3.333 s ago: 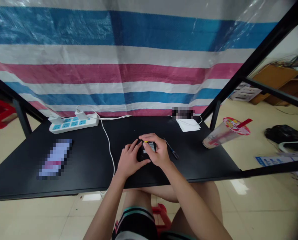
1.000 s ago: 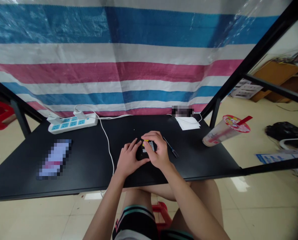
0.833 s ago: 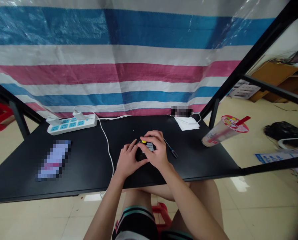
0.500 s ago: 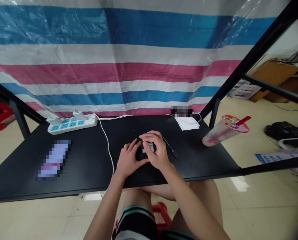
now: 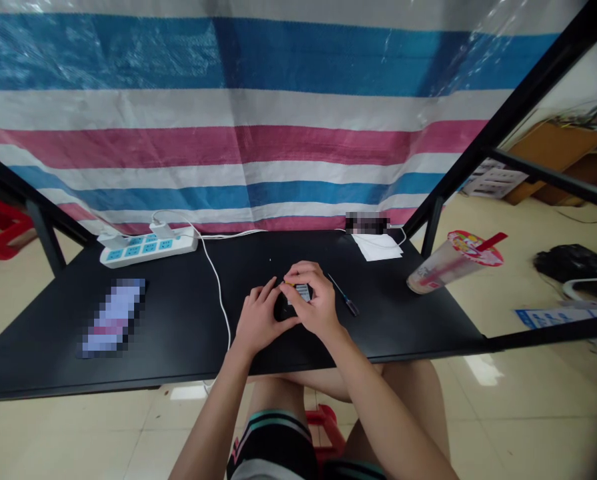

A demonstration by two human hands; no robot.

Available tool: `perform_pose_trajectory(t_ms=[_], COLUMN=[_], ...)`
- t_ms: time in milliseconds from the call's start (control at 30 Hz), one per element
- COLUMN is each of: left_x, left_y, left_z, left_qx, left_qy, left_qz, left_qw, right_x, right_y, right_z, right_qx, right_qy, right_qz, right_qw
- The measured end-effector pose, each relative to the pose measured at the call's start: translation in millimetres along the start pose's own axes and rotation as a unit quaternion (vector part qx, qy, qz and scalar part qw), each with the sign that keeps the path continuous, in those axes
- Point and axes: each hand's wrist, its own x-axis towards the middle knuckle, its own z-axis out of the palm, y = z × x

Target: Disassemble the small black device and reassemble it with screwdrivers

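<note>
A small black object with a pale label (image 5: 302, 292) lies on the black table between my hands, partly covered by them. My left hand (image 5: 259, 319) rests at its left side, the fingers and thumb spread around its edge. Above it, my right hand (image 5: 316, 301) has thumb and forefinger pinched together near a small yellow spot at the object's upper left; what the pinch holds is too small to name. A screwdriver (image 5: 345, 298) with a dark handle lies just right of my right hand.
A white power strip (image 5: 151, 248) with plugs and a white cable (image 5: 213, 270) sits at the left back. A blurred phone (image 5: 113, 317) lies at left. White paper (image 5: 377, 247) lies at the back right, and a drink cup with a red straw (image 5: 441, 265) stands near the right edge.
My right thumb and forefinger have closed together over the object's upper left. My left hand keeps nearly the same place beside it. The view has shifted slightly.
</note>
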Motion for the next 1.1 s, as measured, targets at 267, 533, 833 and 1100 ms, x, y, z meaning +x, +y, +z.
perform_pose_trajectory(t_ms=[267,533,833,1100], left_x=[-1,0,0,0], left_y=[-1,-3,-2,-2], left_z=[2.3,4.1,2.2,4.2], left_qx=[-0.004,-0.004,-0.001,0.009], left_qy=[0.003,0.006,0.003,-0.001], left_qz=[-0.001,0.005,0.005,-0.002], left_qw=[1.000,1.000,1.000,1.000], right_x=[1,-2,-1,1], right_y=[1,-2,-1,-8], right_z=[-4,-5,-2,0], right_qx=[-0.053,-0.095,-0.074,-0.080], right_qy=[-0.014,-0.053,-0.049,-0.049], right_qz=[-0.002,-0.007,0.019,0.016], right_qw=[0.998,0.994,0.996,0.995])
